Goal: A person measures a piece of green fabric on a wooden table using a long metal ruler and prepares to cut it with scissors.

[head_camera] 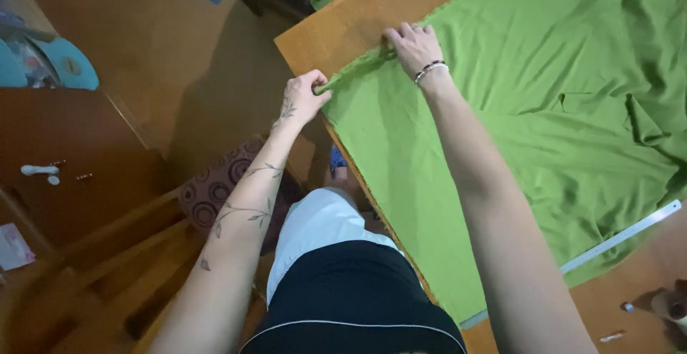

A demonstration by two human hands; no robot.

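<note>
Forearms out, we pinch the soft, light green cloth (544,110) at the table's (343,25) corner: left hand (306,96) fisted on its edge, right hand (415,47) pressing flat.

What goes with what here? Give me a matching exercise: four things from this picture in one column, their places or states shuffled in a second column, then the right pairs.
Column one:
1. left hand
2. right hand
3. ruler
4. green cloth

Column two:
A. spread over the wooden table
B. lying at the cloth's near edge, to the right
C. fist closed on the cloth's corner
D. pressed flat on the cloth's folded edge, bracelet on the wrist

Pairs: 1-C, 2-D, 3-B, 4-A
</note>
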